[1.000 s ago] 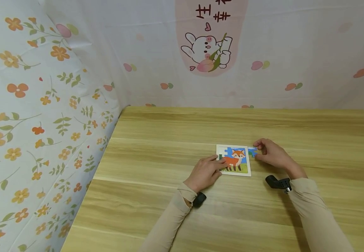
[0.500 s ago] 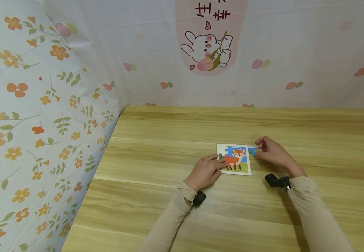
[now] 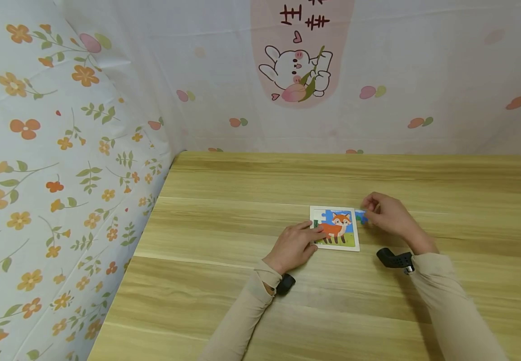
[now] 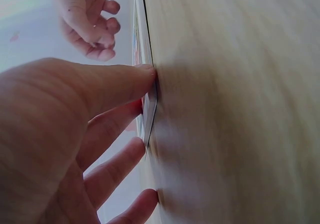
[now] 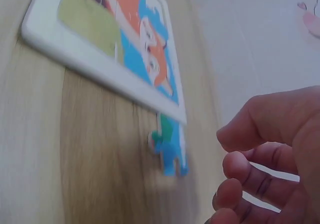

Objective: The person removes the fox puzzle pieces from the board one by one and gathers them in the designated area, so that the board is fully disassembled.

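We see no shift in the left hand (image 3: 291, 248) vs a moment ago: fingers nearly straight, a bit spread, thumb on the near edge of the puzzle frame (image 5: 100, 70), another finger on its face. Frame hasn't moved either; it lies flat on the table (image 3: 260, 180) w/ a bare patch (image 3: 318, 215) at its far left corner. Just beside its right edge is the loose piece (image 5: 170, 154); whether they touch, we can't tell. What's changed: the right hand (image 3: 390, 216) sits a touch farther left, fingers loosely curled w/ a narrow gap to the thumb, holding nothing. So we'd say the piece prob. isn't secured yet, & the patch is unfilled.

Materials: we note beige sleeves (image 3: 237, 321), lightly creased cloth. Frame = pale, smooth, thin slab, rounded corners, w/ a bright fox pic (image 3: 331, 230). Piece is flat, blue + green, w/ tabs & a notch. Table has streaky yellow-brown grain, maybe laminate. At far left, floral cloth (image 3: 52, 165) in soft folds; farthest, a white backdrop cloth (image 3: 224, 75) w/ rabbit print (image 3: 287, 65).
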`<state>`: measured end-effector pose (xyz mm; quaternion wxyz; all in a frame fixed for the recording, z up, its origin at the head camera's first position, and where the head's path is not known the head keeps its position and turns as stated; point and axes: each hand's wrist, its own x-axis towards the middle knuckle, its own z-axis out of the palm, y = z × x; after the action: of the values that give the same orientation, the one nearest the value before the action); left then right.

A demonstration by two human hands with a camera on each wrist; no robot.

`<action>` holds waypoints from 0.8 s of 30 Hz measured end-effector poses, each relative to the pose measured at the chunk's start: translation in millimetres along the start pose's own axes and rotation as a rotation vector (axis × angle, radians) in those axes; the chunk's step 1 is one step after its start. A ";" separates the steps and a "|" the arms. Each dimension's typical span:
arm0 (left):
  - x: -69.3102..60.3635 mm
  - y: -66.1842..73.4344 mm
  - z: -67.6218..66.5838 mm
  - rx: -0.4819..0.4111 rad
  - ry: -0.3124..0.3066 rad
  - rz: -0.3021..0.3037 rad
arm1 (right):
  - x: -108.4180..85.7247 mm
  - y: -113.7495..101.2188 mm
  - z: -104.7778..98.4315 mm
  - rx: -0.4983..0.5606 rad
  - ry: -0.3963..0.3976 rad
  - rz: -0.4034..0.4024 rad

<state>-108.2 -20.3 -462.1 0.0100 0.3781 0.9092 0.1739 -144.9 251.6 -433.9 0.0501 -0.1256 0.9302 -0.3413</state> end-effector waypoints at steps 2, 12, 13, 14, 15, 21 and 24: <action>0.3 0.0 0.1 -0.001 0.003 0.004 | 1.4 -4.0 2.0 -0.008 0.003 -0.031; 1.6 -1.0 -0.1 -0.018 0.012 0.007 | 10.3 -15.6 18.6 -0.038 -0.068 -0.107; 1.7 -1.4 0.1 -0.017 0.013 0.010 | 11.0 -16.7 20.1 -0.040 -0.076 -0.116; 1.7 -1.7 0.2 -0.017 0.014 0.012 | 11.4 -18.2 21.4 -0.043 -0.085 -0.126; 1.5 -1.8 0.1 -0.016 0.014 0.013 | 11.8 -19.9 22.7 -0.046 -0.094 -0.133; 1.3 -1.5 -0.2 -0.017 0.017 0.015 | 14.2 -26.5 28.7 -0.064 -0.135 -0.121; 1.4 -1.2 -0.3 -0.020 0.015 0.010 | 16.1 -25.4 31.6 -0.080 -0.143 -0.104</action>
<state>-110.1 -20.2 -462.0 0.0062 0.3811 0.9057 0.1857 -149.7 209.0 -441.7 0.0934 -0.1994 0.9294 -0.2962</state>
